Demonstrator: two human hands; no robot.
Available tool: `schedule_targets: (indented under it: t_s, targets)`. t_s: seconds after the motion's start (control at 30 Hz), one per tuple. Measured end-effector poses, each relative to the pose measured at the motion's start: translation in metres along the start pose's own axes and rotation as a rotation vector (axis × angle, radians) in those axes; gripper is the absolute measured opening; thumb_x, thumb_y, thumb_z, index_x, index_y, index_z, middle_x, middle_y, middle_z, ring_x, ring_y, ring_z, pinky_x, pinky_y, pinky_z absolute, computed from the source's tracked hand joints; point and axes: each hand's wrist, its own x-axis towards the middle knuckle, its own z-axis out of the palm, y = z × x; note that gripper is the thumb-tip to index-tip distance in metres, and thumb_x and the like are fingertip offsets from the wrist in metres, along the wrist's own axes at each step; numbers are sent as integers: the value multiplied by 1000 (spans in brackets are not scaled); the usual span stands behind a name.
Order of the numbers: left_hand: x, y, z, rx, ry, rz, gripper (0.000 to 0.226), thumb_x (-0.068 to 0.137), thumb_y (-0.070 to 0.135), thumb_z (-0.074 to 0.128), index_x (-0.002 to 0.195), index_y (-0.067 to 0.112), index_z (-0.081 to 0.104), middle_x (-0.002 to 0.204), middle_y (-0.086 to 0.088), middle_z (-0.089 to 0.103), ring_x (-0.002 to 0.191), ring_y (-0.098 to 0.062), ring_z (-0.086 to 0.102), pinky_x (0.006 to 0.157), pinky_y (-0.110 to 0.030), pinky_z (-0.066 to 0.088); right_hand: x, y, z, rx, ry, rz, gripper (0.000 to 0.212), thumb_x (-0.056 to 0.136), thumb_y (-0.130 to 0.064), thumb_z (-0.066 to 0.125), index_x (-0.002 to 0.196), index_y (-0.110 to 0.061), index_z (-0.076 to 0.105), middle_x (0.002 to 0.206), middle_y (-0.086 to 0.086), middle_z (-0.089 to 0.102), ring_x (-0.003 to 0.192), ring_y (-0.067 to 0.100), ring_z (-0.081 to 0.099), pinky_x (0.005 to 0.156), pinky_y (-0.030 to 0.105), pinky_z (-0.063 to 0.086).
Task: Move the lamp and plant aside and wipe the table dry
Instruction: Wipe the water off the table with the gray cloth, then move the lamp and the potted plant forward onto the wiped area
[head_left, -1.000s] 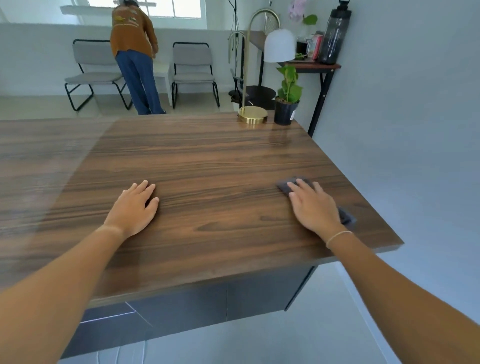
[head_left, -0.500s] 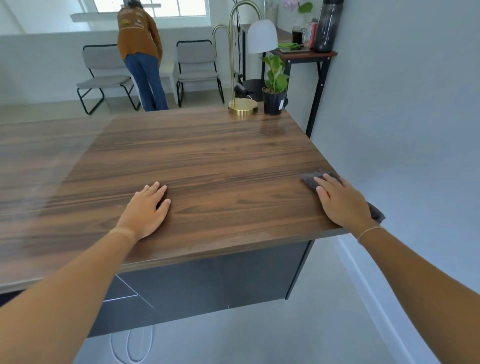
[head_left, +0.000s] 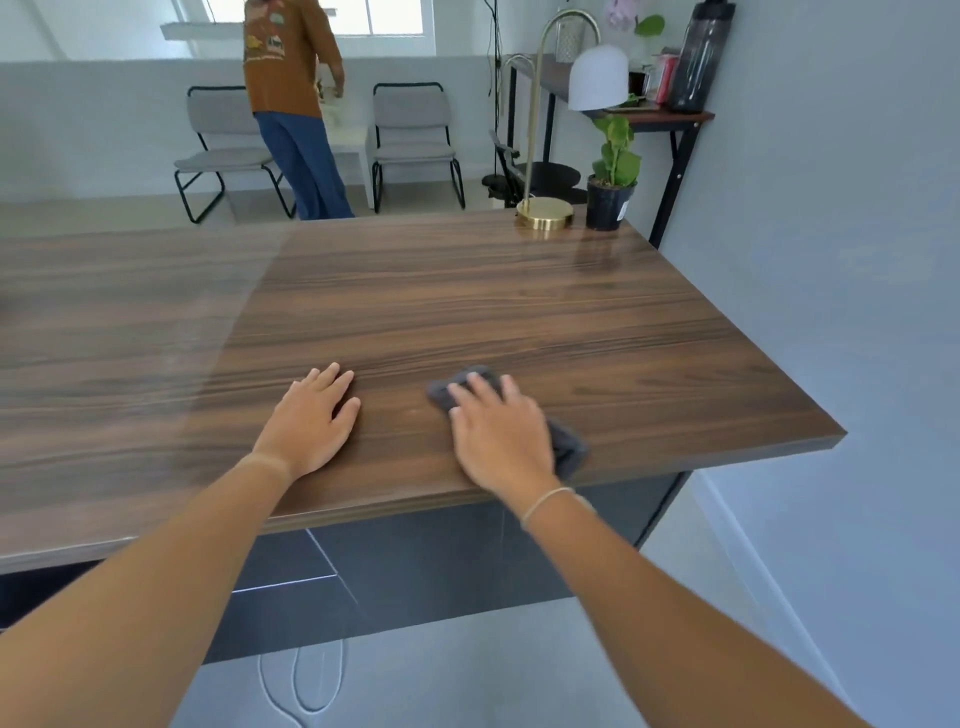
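With my right hand (head_left: 501, 434) flat, fingers (head_left: 483, 387) spread on the cloth (head_left: 566, 449), I'd press evenly and overlap strokes toward my left hand (head_left: 311, 421), its fingers together on the table (head_left: 519, 312).

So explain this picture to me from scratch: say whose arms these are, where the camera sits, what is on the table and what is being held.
There is no machine here. The picture comes from one wide-angle camera worn on a person's head, looking forward and down, so the two bare arms belong to the wearer.

The left hand lies flat and empty on the dark brown wood-grain table. The right hand presses a dark grey cloth flat against the tabletop near the front edge, with its fingers spread over the cloth rather than gripping it.

At the far right corner stand a brass arched lamp with a white shade and, right beside it, a small green plant in a black pot. The rest of the tabletop looks bare.

Beyond the table are two grey chairs, another person facing away, and a narrow side table with a dark bottle.
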Motion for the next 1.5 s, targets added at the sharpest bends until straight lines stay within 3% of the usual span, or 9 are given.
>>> schedule_targets:
  t_s: [0.13, 0.43, 0.7, 0.83, 0.9, 1.0, 1.13, 1.33, 1.5]
  targets:
    - [-11, -33, -14, -18, 3, -12, 50, 96, 28, 34, 143, 11, 30, 157, -8, 21, 146, -26, 13, 120, -38, 8, -1, -84, 30, 60, -75, -70, 44, 99, -34, 26, 141, -26, 34, 155, -2, 26, 143, 31, 14, 113, 45, 14]
    - [-1, -35, -15, -26, -16, 74, 50, 96, 27, 36, 143, 11, 31, 157, -9, 23, 146, -28, 15, 120, -42, 11, 3, -79, 29, 25, -86, -40, 44, 100, -37, 23, 142, -28, 33, 155, -6, 26, 144, 27, 15, 114, 42, 14]
    - [16, -7, -13, -90, -22, 129, 49, 96, 27, 36, 143, 12, 31, 157, -6, 21, 146, -25, 13, 119, -38, 8, 18, 43, -15, -59, -31, 266, 46, 100, -38, 20, 143, -29, 32, 155, -7, 25, 143, 27, 16, 115, 43, 13]
    - [34, 14, -7, -93, -37, 148, 49, 96, 28, 36, 143, 13, 31, 157, -5, 22, 147, -24, 13, 119, -38, 8, 25, 71, -27, -3, -70, 287, 46, 98, -43, 23, 140, -32, 35, 155, -10, 26, 144, 24, 16, 115, 46, 10]
    - [51, 29, -8, -96, -31, 149, 50, 96, 28, 36, 143, 14, 30, 157, -5, 21, 147, -23, 13, 120, -37, 7, 35, 77, -36, 148, -44, 297, 42, 96, -46, 25, 130, -36, 48, 148, -12, 40, 142, 24, 23, 115, 49, 10]
    - [82, 58, -12, -115, -8, 135, 50, 96, 29, 36, 144, 14, 29, 157, -5, 20, 147, -22, 11, 120, -35, 7, 63, 100, -71, 364, 99, 300, 36, 94, -48, 29, 98, -40, 64, 114, -6, 65, 124, 25, 47, 112, 50, 23]
    - [124, 102, -14, -159, 34, 102, 54, 95, 34, 38, 145, 16, 28, 158, -2, 19, 147, -19, 10, 121, -35, 8, 122, 154, -118, 482, 186, 348, 43, 93, -49, 34, 119, -27, 59, 122, -3, 63, 118, 22, 53, 100, 38, 39]
    - [184, 157, -11, -261, 68, 55, 57, 92, 38, 43, 144, 21, 28, 157, 2, 21, 146, -15, 15, 117, -30, 12, 191, 221, -136, 608, 190, 384, 54, 90, -50, 44, 136, -21, 44, 142, 0, 48, 129, 22, 43, 103, 36, 35]
    - [249, 181, -5, -327, 48, 36, 60, 90, 39, 48, 144, 22, 28, 157, -1, 23, 145, -16, 19, 117, -31, 14, 241, 243, -131, 720, 198, 366, 56, 89, -40, 56, 137, -15, 41, 140, 3, 48, 124, 20, 46, 95, 29, 34]
